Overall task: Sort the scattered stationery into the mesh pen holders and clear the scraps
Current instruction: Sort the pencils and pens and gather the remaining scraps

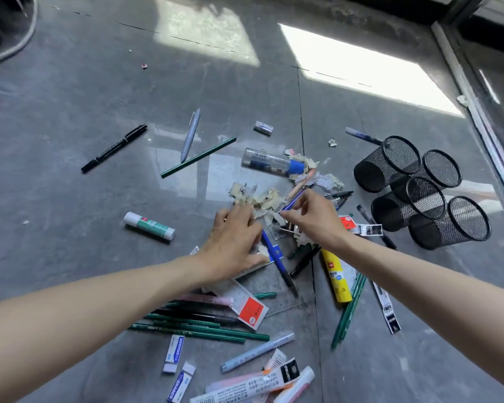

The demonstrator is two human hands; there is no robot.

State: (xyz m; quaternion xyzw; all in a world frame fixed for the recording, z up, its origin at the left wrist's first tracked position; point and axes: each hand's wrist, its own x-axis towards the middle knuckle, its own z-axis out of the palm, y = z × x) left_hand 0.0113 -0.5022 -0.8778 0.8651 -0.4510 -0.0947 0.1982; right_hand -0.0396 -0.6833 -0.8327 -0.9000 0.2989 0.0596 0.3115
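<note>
Smooth plastic blue pen [294,200] in my right fingers [296,216]; rough torn paper scraps [262,200] beneath them; glossy floor [99,82]; right of them, 4 matt metal-mesh pen holders [373,170].

The floor [70,199] under me is grey, faintly marbled. The holders [390,167] are black mesh. The pen [291,202] I pinch is blue. The scraps [262,199] are cream, some perhaps pale grey; the glare makes it hard to tell. The pencils [204,330] are dark green. The marker [114,148] is black with white lettering. The glue stick [149,227] is white with a green label, the bottle [336,279] yellow. The erasers [173,353] wear blue-and-white sleeves. The tube [274,162] is clear, blue-capped.
</note>
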